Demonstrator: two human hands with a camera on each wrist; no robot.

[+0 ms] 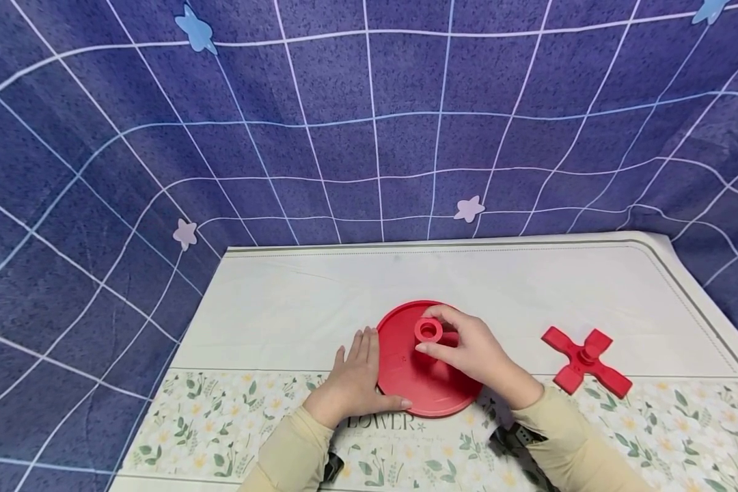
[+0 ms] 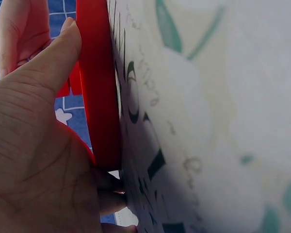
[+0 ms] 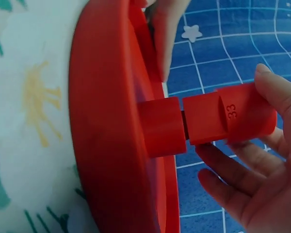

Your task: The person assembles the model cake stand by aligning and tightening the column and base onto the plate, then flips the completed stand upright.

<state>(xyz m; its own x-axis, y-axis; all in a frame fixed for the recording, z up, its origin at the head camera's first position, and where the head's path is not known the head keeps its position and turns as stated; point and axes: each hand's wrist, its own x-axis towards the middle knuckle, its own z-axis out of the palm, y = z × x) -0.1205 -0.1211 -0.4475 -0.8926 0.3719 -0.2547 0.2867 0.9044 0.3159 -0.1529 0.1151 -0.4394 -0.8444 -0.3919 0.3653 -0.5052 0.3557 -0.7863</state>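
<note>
A round red disc [image 1: 406, 386] with a raised rim lies on the table. Along its left edge my left hand [image 1: 355, 384] rests with straight fingers, the thumb lying over the near rim. My right hand [image 1: 475, 347] holds a red tubular part [image 3: 252, 111] marked 33, thumb on one side and fingers on the other. In the right wrist view, this part lines up with a short red post [image 3: 162, 127] standing on the disc, a narrow dark neck showing between them. The tubular part's open round end faces up in the head view.
To the right lies a red cross-shaped piece [image 1: 568, 379] with a small peg at its centre. A floral-printed cloth [image 1: 221, 424] covers the near part of the white table [image 1: 295, 294]. A blue curtain [image 1: 344, 150] with white lines and stars hangs behind.
</note>
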